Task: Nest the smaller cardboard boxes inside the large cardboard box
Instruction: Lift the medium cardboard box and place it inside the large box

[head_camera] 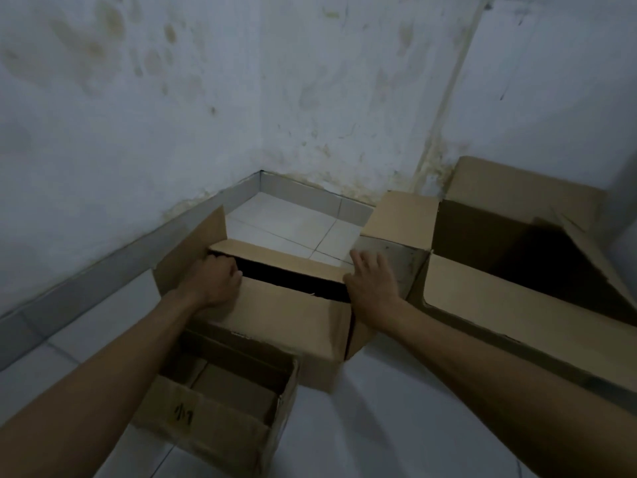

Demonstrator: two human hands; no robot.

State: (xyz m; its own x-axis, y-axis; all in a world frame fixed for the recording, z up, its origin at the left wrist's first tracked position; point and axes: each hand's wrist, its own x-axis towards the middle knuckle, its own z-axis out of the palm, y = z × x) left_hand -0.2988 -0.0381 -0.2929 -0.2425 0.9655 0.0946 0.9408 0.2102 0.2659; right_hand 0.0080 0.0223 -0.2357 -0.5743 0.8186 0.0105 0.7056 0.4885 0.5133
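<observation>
A medium cardboard box (286, 315) lies on the floor in the middle, its top flaps nearly together with a dark gap between them. My left hand (215, 279) curls over the near flap's edge at the left end of the gap. My right hand (372, 281) lies flat, fingers spread, on the box's right end by a side flap. The large cardboard box (524, 301) stands open at the right, its flaps raised. A small open box (220, 408) with black writing on its flap sits in front, under my left forearm.
The boxes lie in a room corner on a white tiled floor (379, 426). Stained white walls (241, 98) with a grey skirting (86, 270) rise behind and to the left. Bare tiles (293, 222) show behind the medium box.
</observation>
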